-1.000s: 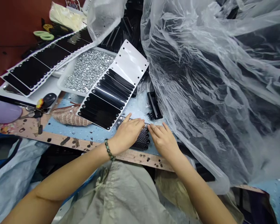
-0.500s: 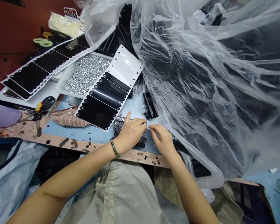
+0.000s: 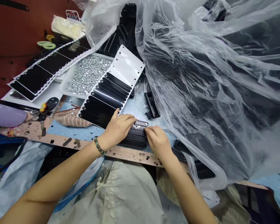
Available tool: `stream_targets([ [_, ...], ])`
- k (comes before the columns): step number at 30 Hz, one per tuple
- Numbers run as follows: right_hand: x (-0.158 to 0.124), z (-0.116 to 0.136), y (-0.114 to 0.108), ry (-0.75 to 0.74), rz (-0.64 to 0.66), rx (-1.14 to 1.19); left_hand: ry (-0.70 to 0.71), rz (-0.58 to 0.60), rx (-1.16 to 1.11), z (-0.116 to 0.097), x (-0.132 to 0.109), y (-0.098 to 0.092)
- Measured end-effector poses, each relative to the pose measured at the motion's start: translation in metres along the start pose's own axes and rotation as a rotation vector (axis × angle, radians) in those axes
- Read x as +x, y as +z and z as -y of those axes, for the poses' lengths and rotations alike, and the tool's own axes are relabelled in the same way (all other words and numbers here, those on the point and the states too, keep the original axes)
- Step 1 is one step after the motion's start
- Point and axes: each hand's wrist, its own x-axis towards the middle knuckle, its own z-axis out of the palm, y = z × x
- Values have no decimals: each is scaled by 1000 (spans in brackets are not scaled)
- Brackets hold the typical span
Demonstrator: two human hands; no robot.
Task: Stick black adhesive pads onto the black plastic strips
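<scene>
Several black textured bars (image 3: 136, 137) lie side by side on the blue mat, close to the table's front edge. Small silver metal rings (image 3: 137, 126) are scattered on the top bars. My left hand (image 3: 119, 128) rests over the left part of the bars. Its fingers are bent together near the rings, one finger sticks up, and anything between the fingertips is too small to make out. At the right ends of the bars, my right hand (image 3: 159, 141) has thumb and forefinger pinched together; what they hold is hidden.
Behind lies a sheet of black strip stickers (image 3: 102, 102), partly over a white tray (image 3: 66, 84) of silver rings. A black slotted plastic part (image 3: 152, 105) stands beside clear plastic sheeting (image 3: 200, 93). Keys (image 3: 43, 116), a knitted pouch (image 3: 72, 117) and green-handled scissors (image 3: 46, 45) lie left.
My left hand has shifted left, uncovering more of the bars and the loose rings on them. My right hand has moved slightly left and down to the bars' right ends.
</scene>
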Motion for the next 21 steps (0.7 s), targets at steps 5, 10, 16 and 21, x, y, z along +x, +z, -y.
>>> stream_targets([
  [5,-2,2,-7,-143,40,-152,79,-10,-25,9,-4,3],
  [10,-2,1,-13,-189,106,-208,98,-20,-39,13,-2,5],
  [16,1,-2,-13,-107,132,-93,48,-4,14,8,6,1],
  [21,-2,-1,-10,-240,110,-180,58,-12,43,6,8,1],
])
